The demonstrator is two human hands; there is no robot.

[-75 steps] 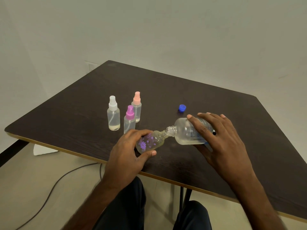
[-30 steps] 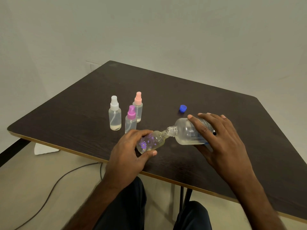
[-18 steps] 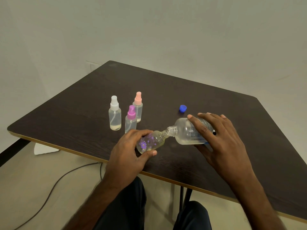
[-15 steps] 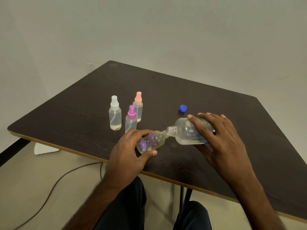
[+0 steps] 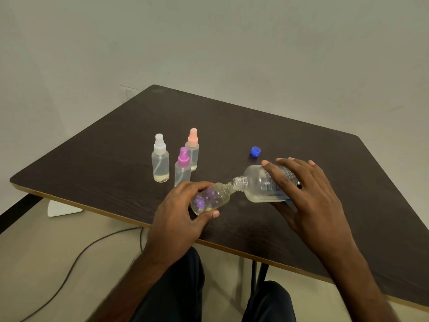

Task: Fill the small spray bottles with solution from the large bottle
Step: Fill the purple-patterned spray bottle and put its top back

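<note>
I was in the middle of the pour. My left hand (image 5: pixel 181 212) was wrapped round the flower-printed small bottle (image 5: pixel 210 201), fingers over its upper side and thumb under its base. It held the bottle tilted just above the table (image 5: pixel 111 147), open neck pointing up and to the right. My right hand (image 5: pixel 308 194) gripped the large bottle (image 5: pixel 257 185) from above, fingers spread across the label, tipping it almost onto its side so that its uncapped mouth met the small neck. The two openings were touching or very nearly so; I could not tell whether liquid was running. A little yellowish solution lay in the low side of each.

The blue cap (image 5: pixel 255 151) sat on the table just behind the large bottle. To the left stood three capped ones, upright and close together: the white-topped spray bottle (image 5: pixel 160 159), the magenta-topped spray bottle (image 5: pixel 183 169) and the peach-topped spray bottle (image 5: pixel 192 147). The white-topped one showed only a shallow pool.

I judged the small bottle far from full. The next move called for lifting the large bottle's base slightly, slowly, with the necks lined up, since a narrow mouth spills easily.
</note>
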